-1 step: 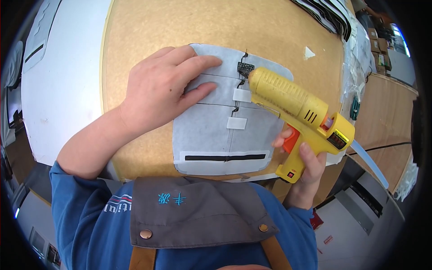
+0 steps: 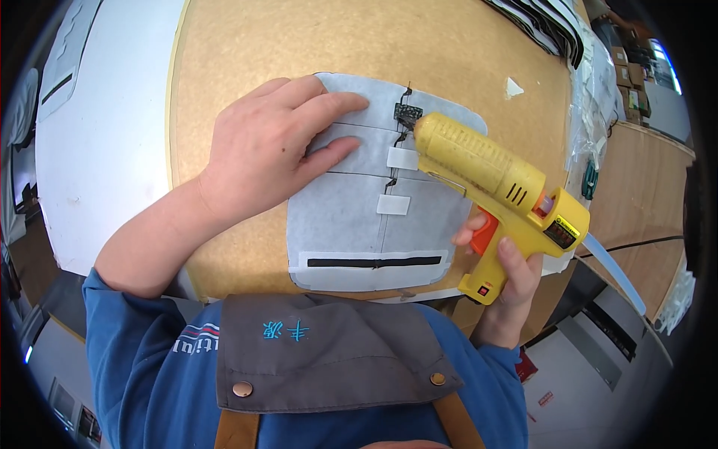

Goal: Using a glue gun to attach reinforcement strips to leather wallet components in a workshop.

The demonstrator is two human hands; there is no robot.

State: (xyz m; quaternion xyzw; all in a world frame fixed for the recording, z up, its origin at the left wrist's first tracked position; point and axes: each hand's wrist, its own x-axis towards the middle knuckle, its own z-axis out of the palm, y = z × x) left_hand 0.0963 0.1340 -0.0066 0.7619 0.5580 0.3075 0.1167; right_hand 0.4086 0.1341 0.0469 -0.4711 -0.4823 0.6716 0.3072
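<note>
My left hand (image 2: 265, 153) lies flat, fingers spread, on the upper left of a grey felt panel (image 2: 344, 217) and presses it onto a brown board (image 2: 299, 37). In my right hand (image 2: 508, 288) is a yellow glue gun (image 2: 497, 183) with an orange trigger, held by its grip. The gun's nozzle touches a small dark part (image 2: 407, 114) on a thin black wire running down the panel's middle. Two white tape patches (image 2: 402, 158) sit along that wire. A black strip (image 2: 374, 262) runs along the panel's lower edge.
The brown board rests on a white tabletop (image 2: 105, 150) that extends to the left. Dark stacked sheets (image 2: 546, 26) lie at the far right top. A wooden surface (image 2: 636, 194) with a black cable is on the right. A clear glue stick (image 2: 613, 273) juts from the gun's back.
</note>
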